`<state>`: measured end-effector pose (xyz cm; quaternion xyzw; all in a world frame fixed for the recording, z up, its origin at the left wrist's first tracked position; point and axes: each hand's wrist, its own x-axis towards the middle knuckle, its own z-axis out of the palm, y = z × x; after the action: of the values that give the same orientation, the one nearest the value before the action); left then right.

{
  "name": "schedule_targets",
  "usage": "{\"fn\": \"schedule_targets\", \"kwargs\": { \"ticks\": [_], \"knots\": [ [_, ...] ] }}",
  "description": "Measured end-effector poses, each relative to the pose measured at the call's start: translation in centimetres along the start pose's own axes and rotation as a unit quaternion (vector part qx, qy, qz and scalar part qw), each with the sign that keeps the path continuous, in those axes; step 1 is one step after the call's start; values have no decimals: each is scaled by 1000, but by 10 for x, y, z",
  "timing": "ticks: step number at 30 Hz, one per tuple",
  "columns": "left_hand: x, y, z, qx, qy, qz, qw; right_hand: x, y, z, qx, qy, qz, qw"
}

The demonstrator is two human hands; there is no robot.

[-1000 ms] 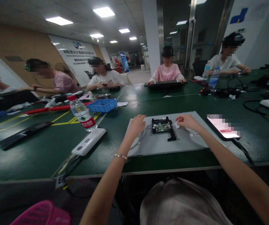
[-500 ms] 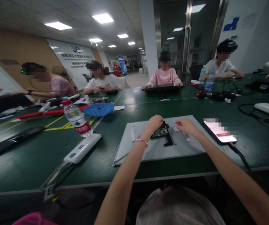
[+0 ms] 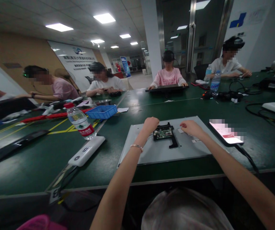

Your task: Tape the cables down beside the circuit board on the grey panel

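Note:
A grey flat panel [image 3: 139,155], probably a screen's back, lies before me on the table. On its middle sits a green circuit board [image 3: 163,133] in a black bracket [image 3: 174,142]. My left hand [image 3: 151,124], wearing a bead bracelet [image 3: 137,147], is closed at the board's upper left corner; its fingertips and anything in them are hidden. To the right of the bracket, over the panel, my right hand [image 3: 190,127] has its fingers drawn together near small white labels [image 3: 196,141]. Whatever it pinches is too small to make out.
Left of the panel stand a water bottle [image 3: 81,123] and a white power bank [image 3: 87,151]. A lit phone [image 3: 226,132] with a cable lies to the right. Farther off is a blue basket [image 3: 102,111]. Several people sit around the green table [image 3: 137,105].
My left hand has shifted left off the board, uncovering more of it and the bracket. The right hand stays nearly where it was. The view has moved slightly.

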<state>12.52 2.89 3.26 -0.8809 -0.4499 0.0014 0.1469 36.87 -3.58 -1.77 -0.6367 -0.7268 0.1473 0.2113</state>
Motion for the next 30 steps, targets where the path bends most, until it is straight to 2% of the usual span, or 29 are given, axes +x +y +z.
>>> {"fn": "schedule_targets", "kwargs": {
  "ticks": [4,16,25,30],
  "knots": [
    [-7,0,4,10,-13,6,1000,-1,-2,-1,-3,-2,-2,1000],
    [-7,1,11,3,-10,-5,1000,1,1,3,-3,-5,0,1000],
    [-12,-2,8,-16,10,-16,1000,2,2,2,11,-20,-10,1000],
    [-13,-4,8,-21,49,-13,999,0,1,0,6,-38,-25,999]
  ]
}}
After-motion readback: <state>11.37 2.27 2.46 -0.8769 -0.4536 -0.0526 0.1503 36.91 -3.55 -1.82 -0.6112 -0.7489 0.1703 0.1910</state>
